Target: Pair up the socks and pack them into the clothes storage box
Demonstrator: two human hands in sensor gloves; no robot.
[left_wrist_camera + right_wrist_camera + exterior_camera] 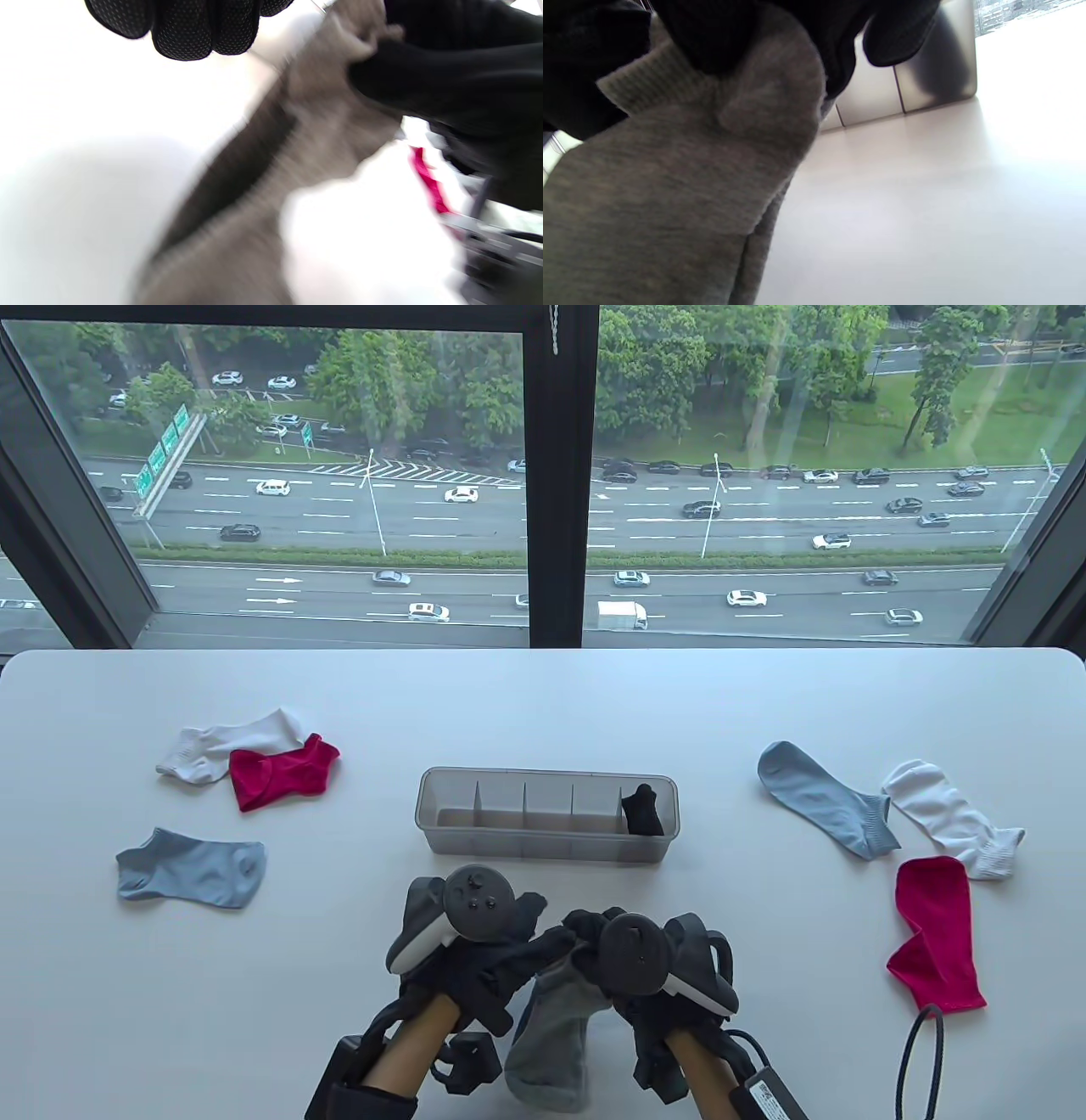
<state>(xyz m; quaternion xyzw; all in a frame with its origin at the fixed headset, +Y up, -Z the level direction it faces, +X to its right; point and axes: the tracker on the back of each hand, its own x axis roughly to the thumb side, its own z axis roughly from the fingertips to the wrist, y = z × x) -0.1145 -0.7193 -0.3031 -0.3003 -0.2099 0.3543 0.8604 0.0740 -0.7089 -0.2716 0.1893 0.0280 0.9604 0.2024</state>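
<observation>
Both hands meet at the near table edge: left hand point(488, 950) and right hand point(632, 963) each pinch the cuff end of the grey socks point(551, 1035), which hang toward the person. Wrist views suggest two layers, though blur makes this uncertain. Step in hand: pairing the grey set. Storage box point(441, 814) sits just beyond, black socks point(642, 810) in its rightmost compartment. Next move likely calls for folding, then placing in a free compartment.

both gloved hands are up close together near the table's front edge. left hand point(496, 954) reaches across toward the right one, fingers pinching grey fabric. right hand point(632, 963) is curled around the same fabric, tracker facing up. forearms come in from below, angled slightly inward.
</observation>
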